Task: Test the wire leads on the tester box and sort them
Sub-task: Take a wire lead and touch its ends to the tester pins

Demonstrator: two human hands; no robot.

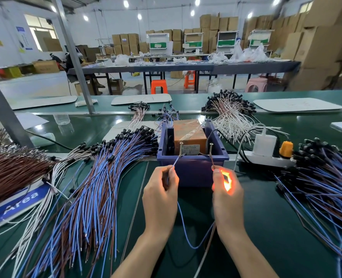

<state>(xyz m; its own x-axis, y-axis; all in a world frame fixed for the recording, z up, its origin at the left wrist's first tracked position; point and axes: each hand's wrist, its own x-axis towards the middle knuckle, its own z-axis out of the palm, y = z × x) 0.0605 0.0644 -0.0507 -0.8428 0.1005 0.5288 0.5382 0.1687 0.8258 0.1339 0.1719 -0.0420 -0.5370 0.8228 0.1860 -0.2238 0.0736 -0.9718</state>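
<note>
The tester box (192, 171) is a blue bin holding an orange block (188, 135), with two upright screws on its front rim. My left hand (162, 195) pinches a blue lead whose bare tip touches the left screw (180, 149). My right hand (227, 193) pinches a brown lead that reaches up to the right screw (211, 149). An orange lamp (226, 180) glows inside my right hand's fingers. The blue wire (186, 233) loops down between my wrists.
A big fan of blue and brown leads (98, 187) lies left of the box, with brown ones (11, 169) further left. Another blue pile (322, 177) lies right. White leads (230, 117) lie behind. A power strip (266, 157) sits right of the box.
</note>
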